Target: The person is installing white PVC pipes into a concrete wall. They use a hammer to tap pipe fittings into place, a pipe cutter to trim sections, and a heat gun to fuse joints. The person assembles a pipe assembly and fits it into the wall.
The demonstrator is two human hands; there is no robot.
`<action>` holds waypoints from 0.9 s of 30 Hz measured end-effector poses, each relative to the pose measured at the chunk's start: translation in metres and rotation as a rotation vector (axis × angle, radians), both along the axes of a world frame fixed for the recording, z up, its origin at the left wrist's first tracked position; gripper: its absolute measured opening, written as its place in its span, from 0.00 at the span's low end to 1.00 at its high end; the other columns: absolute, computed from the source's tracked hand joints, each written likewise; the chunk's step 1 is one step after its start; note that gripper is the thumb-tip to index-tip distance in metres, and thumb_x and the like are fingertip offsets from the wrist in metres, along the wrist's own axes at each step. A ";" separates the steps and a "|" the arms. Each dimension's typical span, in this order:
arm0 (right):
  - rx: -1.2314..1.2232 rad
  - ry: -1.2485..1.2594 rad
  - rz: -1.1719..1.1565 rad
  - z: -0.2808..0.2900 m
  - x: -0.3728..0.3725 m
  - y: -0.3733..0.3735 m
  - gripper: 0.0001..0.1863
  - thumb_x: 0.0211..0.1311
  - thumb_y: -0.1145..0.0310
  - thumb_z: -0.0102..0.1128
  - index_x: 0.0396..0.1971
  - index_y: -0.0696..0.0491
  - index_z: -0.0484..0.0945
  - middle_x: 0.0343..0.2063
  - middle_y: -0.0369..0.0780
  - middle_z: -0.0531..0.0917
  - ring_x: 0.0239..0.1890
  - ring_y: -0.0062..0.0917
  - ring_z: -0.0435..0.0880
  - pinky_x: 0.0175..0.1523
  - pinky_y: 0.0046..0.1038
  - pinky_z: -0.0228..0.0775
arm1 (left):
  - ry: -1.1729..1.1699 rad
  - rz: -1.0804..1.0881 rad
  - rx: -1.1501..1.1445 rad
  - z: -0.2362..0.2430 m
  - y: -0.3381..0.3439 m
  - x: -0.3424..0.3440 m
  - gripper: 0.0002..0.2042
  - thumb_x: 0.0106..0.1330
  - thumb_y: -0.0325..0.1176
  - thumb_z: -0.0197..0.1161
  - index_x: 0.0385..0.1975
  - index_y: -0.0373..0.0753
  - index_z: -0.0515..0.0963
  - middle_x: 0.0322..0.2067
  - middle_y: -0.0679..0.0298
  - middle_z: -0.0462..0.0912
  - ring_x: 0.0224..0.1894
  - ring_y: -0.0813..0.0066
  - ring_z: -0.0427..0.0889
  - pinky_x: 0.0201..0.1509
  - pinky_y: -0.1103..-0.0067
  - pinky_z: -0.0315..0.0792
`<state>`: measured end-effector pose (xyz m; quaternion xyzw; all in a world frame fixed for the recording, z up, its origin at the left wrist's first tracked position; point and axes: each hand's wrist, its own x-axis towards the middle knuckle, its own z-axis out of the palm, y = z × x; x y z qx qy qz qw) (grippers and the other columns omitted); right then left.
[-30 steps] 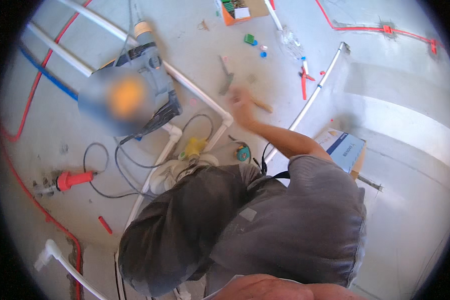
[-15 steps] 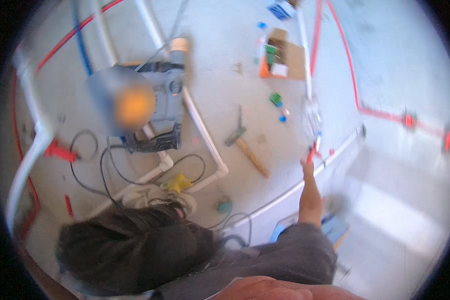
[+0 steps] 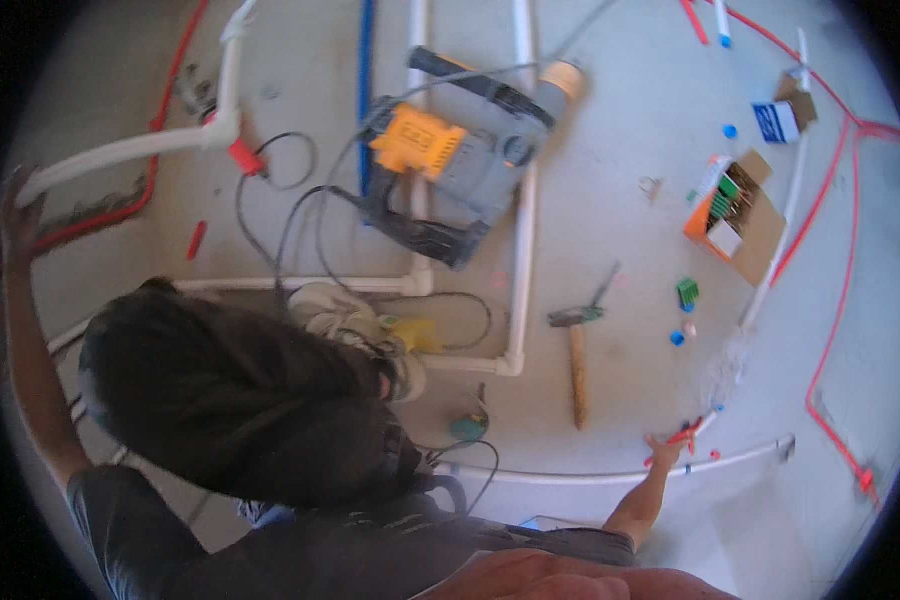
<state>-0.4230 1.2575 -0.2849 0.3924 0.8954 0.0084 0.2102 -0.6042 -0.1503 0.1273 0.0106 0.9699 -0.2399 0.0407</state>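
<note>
At the far left, my left hand [image 3: 22,200] grips the end of a white elbowed pipe [image 3: 130,150]. At the lower right, my right hand [image 3: 660,450] has its fingers on red-handled pliers [image 3: 687,434], beside a short white pipe piece [image 3: 708,421] with a blue end and above a long white pipe [image 3: 770,444]. A hammer [image 3: 577,370] with a wooden handle lies left of the pliers. A tape measure [image 3: 468,428], teal in colour, lies near my leg.
A yellow-grey power tool [image 3: 470,150] with cables lies across white pipes [image 3: 520,330]. An open carton [image 3: 750,235] of small parts and a smaller box [image 3: 776,122] are at the right. Red conduit [image 3: 837,340] runs along both sides. A red cylinder [image 3: 197,240] lies at the left.
The view has swung round. My right hand has moved from near the hammer to the pliers. My left hand has appeared on the elbowed pipe, which is now higher in the picture.
</note>
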 end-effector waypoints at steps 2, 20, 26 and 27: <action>-0.083 0.165 0.011 0.007 0.021 -0.006 0.71 0.32 0.63 0.88 0.77 0.56 0.47 0.66 0.51 0.71 0.67 0.43 0.71 0.70 0.38 0.65 | 0.306 0.319 0.773 -0.047 0.053 -0.040 0.23 0.75 0.44 0.59 0.61 0.33 0.74 0.59 0.51 0.76 0.61 0.68 0.76 0.62 0.70 0.77; -0.264 0.128 -0.024 -0.007 -0.077 -0.028 0.09 0.62 0.63 0.64 0.34 0.53 0.81 0.24 0.37 0.78 0.24 0.25 0.74 0.29 0.31 0.71 | 0.979 0.808 1.492 -0.087 0.173 0.106 0.10 0.61 0.39 0.68 0.37 0.42 0.82 0.26 0.71 0.79 0.23 0.86 0.73 0.19 0.85 0.60; -0.699 0.991 -0.090 0.133 -0.274 -0.314 0.17 0.67 0.64 0.61 0.51 0.55 0.75 0.26 0.35 0.74 0.25 0.21 0.72 0.31 0.26 0.70 | 1.296 0.772 1.650 -0.030 0.251 0.134 0.10 0.63 0.36 0.68 0.39 0.39 0.81 0.28 0.67 0.82 0.22 0.85 0.74 0.18 0.86 0.62; -0.819 1.008 0.037 0.178 -0.323 -0.379 0.19 0.67 0.65 0.61 0.55 0.56 0.73 0.27 0.35 0.74 0.26 0.20 0.72 0.31 0.25 0.70 | 1.399 0.808 1.677 -0.028 0.261 0.169 0.10 0.64 0.36 0.67 0.39 0.39 0.81 0.28 0.66 0.82 0.22 0.85 0.75 0.18 0.85 0.62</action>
